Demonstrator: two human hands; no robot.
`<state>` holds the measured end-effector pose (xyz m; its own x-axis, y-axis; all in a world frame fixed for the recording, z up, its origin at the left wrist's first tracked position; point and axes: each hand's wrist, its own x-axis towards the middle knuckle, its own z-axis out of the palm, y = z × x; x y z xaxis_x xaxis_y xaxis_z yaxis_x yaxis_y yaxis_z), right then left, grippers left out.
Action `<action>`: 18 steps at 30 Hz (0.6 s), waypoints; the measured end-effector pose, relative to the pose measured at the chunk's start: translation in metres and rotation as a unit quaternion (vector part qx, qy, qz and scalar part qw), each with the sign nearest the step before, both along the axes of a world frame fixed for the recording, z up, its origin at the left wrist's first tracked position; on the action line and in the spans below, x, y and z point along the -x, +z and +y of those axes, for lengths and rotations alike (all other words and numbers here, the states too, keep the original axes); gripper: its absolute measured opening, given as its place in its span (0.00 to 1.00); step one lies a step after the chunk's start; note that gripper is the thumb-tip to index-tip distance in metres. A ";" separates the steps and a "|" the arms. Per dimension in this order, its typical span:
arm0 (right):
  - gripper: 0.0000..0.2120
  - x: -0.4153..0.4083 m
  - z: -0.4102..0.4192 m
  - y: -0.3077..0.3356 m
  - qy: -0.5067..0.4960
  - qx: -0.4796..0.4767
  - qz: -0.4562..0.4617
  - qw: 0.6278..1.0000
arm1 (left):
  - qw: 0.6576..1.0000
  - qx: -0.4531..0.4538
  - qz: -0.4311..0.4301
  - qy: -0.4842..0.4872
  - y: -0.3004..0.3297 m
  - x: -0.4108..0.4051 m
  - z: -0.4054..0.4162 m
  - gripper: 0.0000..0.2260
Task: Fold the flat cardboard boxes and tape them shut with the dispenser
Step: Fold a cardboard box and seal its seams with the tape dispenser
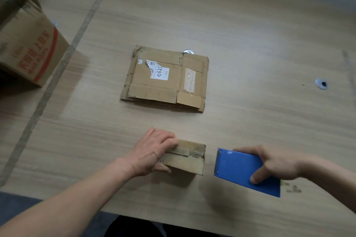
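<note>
A small folded cardboard box (pixel 185 158) is held down near the front edge of the wood-grain surface (pixel 250 44) by the left hand (pixel 154 152), whose fingers are curled over the box's far edge while the thumb is pressed against its near side. The box is plain brown, worn, with its top flaps meeting in a seam covered by a strip of tan tape. Just beside its right end, apart from it, a blue tape dispenser (pixel 246 171) is gripped by the right hand (pixel 277 165), the thumb laid on its flat top and the fingers wrapped around its far side; its serrated edge is turned toward the box. Further back, a stack of flat cardboard boxes (pixel 165 79) is seen, bearing a torn white label and old tape. A large printed carton (pixel 28 50) stands at the far left.
</note>
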<state>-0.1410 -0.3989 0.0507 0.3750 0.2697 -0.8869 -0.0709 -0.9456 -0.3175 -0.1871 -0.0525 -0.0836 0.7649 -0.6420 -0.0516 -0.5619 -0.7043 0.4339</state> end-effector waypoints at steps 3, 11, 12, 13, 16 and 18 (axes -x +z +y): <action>0.27 -0.002 0.011 -0.003 0.006 0.019 0.004 1.000 | 1.000 -0.008 0.002 -0.003 0.003 -0.001 -0.001 0.34; 0.18 -0.012 0.053 -0.012 0.042 0.067 0.001 0.997 | 0.994 -0.106 0.015 0.019 0.017 0.007 -0.014 0.37; 0.18 -0.012 0.059 -0.013 0.041 0.072 0.000 0.997 | 0.992 -0.123 0.012 0.031 0.022 0.011 -0.020 0.36; 0.18 -0.012 0.063 -0.015 0.039 0.077 0.000 0.996 | 0.990 -0.133 0.008 0.036 0.024 0.017 -0.027 0.33; 0.17 -0.014 0.071 -0.016 0.036 0.096 -0.002 0.995 | 0.986 -0.160 0.023 0.047 0.026 0.034 -0.049 0.32; 0.17 -0.014 0.075 -0.015 0.031 0.106 -0.001 0.994 | 0.981 -0.179 0.042 0.063 0.030 0.039 -0.060 0.37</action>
<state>-0.1271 -0.3240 0.0352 0.3647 0.1000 -0.9257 -0.0092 -0.9938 -0.1110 -0.2259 -0.1122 -0.0537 0.8205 -0.4716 -0.3231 -0.4332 -0.8817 0.1869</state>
